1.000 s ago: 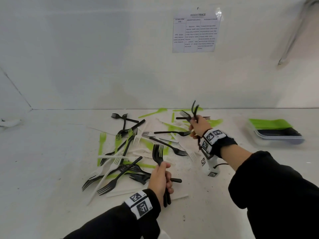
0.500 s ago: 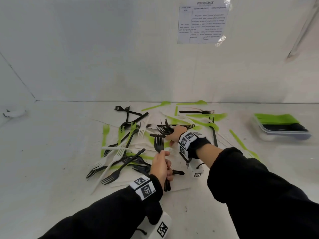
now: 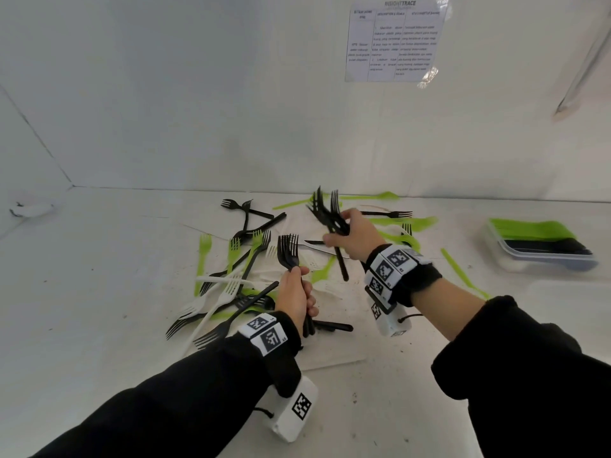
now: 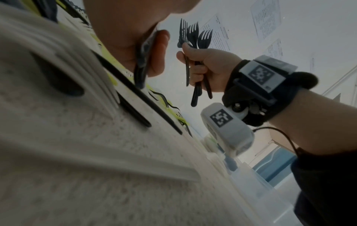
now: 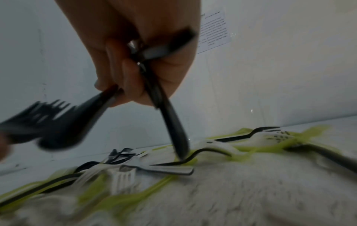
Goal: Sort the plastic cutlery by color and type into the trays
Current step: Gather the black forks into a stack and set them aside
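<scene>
A mixed pile of black forks [image 3: 246, 213], green forks [image 3: 233, 247] and white forks [image 3: 228, 292] lies on the white table [image 3: 99, 309]. My left hand [image 3: 296, 294] grips a bundle of black forks [image 3: 288, 251] upright by their handles, just above the near side of the pile. My right hand [image 3: 350, 238] grips several more black forks [image 3: 325, 211], tines up and fanned, above the pile's right half. The left wrist view shows that right hand [image 4: 204, 65] and its forks [image 4: 195, 35]. In the blurred right wrist view one held handle [image 5: 173, 122] points down at the pile.
A clear tray [image 3: 542, 261] at the far right holds green and black cutlery. Green knives [image 3: 405, 221] lie behind my right hand, and one green knife [image 3: 463, 274] lies between pile and tray. A printed sheet [image 3: 393, 41] hangs on the back wall.
My right hand dipped to the middle of the pile, then rose again with its black forks. My left hand kept its bundle nearly still.
</scene>
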Action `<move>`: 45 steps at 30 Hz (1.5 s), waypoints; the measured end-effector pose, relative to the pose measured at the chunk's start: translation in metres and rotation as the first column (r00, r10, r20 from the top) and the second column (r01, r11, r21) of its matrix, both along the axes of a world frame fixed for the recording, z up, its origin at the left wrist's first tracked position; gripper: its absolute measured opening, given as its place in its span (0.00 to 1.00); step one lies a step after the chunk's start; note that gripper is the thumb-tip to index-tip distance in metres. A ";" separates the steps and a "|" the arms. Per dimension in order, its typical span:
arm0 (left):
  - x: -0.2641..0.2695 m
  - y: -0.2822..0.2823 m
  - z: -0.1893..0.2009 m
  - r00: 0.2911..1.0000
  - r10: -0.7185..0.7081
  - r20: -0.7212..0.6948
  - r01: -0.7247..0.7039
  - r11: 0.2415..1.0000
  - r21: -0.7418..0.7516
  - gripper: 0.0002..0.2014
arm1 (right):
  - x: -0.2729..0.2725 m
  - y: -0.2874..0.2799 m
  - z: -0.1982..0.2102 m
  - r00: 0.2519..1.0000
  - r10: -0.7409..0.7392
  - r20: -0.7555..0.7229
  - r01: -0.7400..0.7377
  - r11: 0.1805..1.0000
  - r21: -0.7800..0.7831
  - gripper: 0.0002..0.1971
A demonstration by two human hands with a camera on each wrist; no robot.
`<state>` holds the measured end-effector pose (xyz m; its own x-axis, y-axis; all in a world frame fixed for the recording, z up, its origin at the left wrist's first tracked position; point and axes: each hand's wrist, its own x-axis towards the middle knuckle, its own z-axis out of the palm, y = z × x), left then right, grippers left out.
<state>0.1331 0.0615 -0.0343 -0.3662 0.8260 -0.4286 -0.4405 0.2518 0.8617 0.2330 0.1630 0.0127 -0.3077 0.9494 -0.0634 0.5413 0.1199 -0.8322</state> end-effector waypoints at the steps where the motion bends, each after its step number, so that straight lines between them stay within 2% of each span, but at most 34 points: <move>1: -0.001 0.002 -0.001 1.000 0.009 0.007 -0.009 1.000 0.016 0.12 | -0.003 -0.006 -0.003 0.999 0.041 0.000 -0.041 0.999 -0.028 0.20; 4: 0.000 0.007 -0.003 1.000 0.009 0.012 -0.009 0.999 0.037 0.13 | -0.013 -0.025 -0.013 0.987 0.148 -0.058 -0.152 0.985 -0.084 0.08; 6: 0.001 0.008 -0.004 1.000 -0.011 0.022 0.011 0.999 0.037 0.15 | -0.020 -0.035 -0.019 0.986 0.140 -0.087 -0.147 0.986 -0.082 0.06; 11: 0.000 0.003 -0.005 0.998 -0.037 0.056 0.035 0.999 0.039 0.18 | -0.031 -0.046 -0.030 0.988 0.083 -0.132 -0.104 0.982 -0.156 0.07; 15: 0.000 0.001 -0.011 0.999 -0.004 -0.054 0.006 0.999 0.038 0.17 | -0.034 -0.052 -0.034 0.993 0.033 -0.110 -0.047 0.991 -0.127 0.06; 20: -0.002 0.004 -0.014 0.992 0.016 -0.125 -0.008 0.998 0.060 0.13 | -0.036 -0.060 -0.030 0.982 -0.030 -0.189 -0.002 0.986 -0.169 0.05; 23: -0.005 0.003 -0.015 0.988 0.021 -0.150 -0.010 0.997 0.073 0.13 | -0.033 -0.063 -0.027 0.972 -0.036 -0.231 0.000 0.988 -0.152 0.10; 25: -0.007 0.000 -0.016 0.986 0.009 -0.164 0.003 0.997 0.076 0.13 | -0.029 -0.064 -0.027 0.977 -0.039 -0.208 0.016 0.993 -0.114 0.13; 29: -0.008 -0.006 -0.016 0.989 0.007 -0.150 0.006 0.996 0.087 0.13 | -0.026 -0.069 -0.028 0.988 -0.056 -0.144 0.043 0.995 -0.090 0.07; 34: -0.008 -0.015 -0.016 0.999 0.014 -0.053 -0.009 0.995 0.098 0.12 | -0.031 -0.075 -0.030 0.997 -0.064 -0.041 0.061 0.995 -0.084 0.10; 40: -0.010 -0.020 -0.015 1.000 -0.006 -0.001 0.006 0.992 0.127 0.13 | -0.035 -0.081 -0.028 0.997 -0.070 -0.044 0.067 0.995 -0.073 0.11; 45: -0.017 -0.023 -0.013 0.999 -0.013 0.052 0.007 0.993 0.119 0.14 | -0.040 -0.089 -0.026 0.990 -0.040 -0.133 0.027 0.994 -0.104 0.14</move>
<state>0.1159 0.0389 -0.0475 -0.3372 0.8754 -0.3463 -0.4844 0.1541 0.8612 0.1928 0.0740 -0.0137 -0.2881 0.9500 -0.1201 0.4253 0.0146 -0.9049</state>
